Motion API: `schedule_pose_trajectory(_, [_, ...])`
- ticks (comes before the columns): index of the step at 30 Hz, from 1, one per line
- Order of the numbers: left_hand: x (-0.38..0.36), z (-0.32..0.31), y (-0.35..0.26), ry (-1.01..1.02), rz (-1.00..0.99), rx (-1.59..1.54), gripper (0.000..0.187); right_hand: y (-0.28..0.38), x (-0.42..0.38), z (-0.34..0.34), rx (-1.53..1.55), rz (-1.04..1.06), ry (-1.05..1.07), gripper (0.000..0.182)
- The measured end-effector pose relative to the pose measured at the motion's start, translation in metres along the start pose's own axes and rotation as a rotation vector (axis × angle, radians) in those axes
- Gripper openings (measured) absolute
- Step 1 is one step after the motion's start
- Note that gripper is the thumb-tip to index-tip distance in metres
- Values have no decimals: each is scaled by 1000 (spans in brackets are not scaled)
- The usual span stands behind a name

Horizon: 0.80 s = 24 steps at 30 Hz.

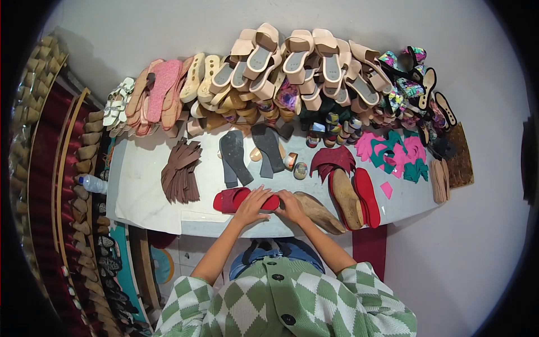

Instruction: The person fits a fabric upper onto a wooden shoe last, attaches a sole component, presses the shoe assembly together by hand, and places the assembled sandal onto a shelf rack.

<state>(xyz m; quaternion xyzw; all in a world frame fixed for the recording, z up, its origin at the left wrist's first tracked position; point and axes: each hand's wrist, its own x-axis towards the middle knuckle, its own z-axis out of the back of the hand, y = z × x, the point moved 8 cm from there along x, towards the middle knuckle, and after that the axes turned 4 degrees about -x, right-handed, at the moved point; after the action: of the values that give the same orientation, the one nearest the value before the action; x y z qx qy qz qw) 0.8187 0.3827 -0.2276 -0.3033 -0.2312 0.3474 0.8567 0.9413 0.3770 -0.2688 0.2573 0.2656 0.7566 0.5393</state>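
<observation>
Near the table's front edge lies a red sandal (225, 201) with a dark red strap, its toe pointing left. My left hand (254, 206) rests on its middle, fingers extended and apart. At the heel end, my right hand (290, 206) is curled against the sandal, fingers and thumb pressing on it. A wooden shoe last (317, 212) lies just right of my right hand. Farther right, another wooden last (345, 199) sits on a red sole, beside a second red sole (366, 196). Dark red strap pieces (332, 161) are fanned out behind them.
Beige heeled sandals (266, 50) are piled along the wall. Brown strips (181, 171), dark grey soles (234, 157) and pink and teal pieces (393, 153) lie on the table (135, 191). A bottle (92, 184) stands left, near racks of lasts (87, 213).
</observation>
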Motion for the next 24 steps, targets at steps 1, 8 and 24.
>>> schedule_pose_trajectory(1, [1, -5, 8, 14, 13, -38, 72, 0, 0, 1, 1, 6, -3, 48])
schedule_pose_trajectory(8, [2, -14, 30, 40, 72, -175, 64, -2, 2, 1, 111, -22, 42, 50])
schedule_pose_trajectory(24, [6, -10, 26, -54, 50, -154, 52, -1, 5, 3, 140, -4, 67, 49])
